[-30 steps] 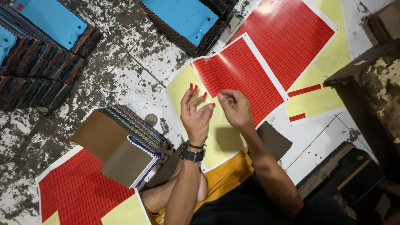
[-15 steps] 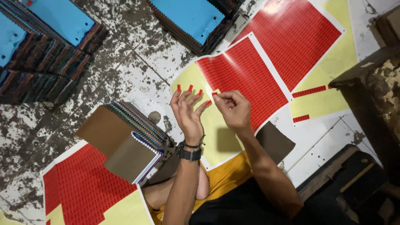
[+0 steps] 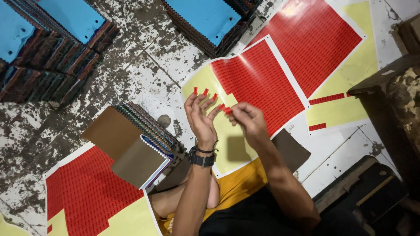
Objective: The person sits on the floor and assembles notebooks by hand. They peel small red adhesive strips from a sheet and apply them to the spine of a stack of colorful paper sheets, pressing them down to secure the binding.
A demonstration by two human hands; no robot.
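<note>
A: Left hand (image 3: 201,120) spread wide, red stickers (image 3: 204,92) on its fingertips; right hand (image 3: 248,120) pinching one more sticker (image 3: 227,109) against them.

B: Light, limp, tacky, I'd say; grip by an edge; the sheet (image 3: 258,83) lies just behind, notebooks (image 3: 140,140) to the left.

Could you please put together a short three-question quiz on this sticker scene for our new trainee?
1. True or false: small red stickers sit on the fingertips of the left hand.
2. What does the right hand pinch? A) a red sticker B) a blue cover C) a pen
3. Fill in: the stack of spiral notebooks lies on the person's ____ side.

Key
1. True: several fingertips carry one each.
2. A: it pinches the sticker by the left hand's fingers, above the partly peeled red sticker sheet.
3. Left, beside another red sheet.
</note>
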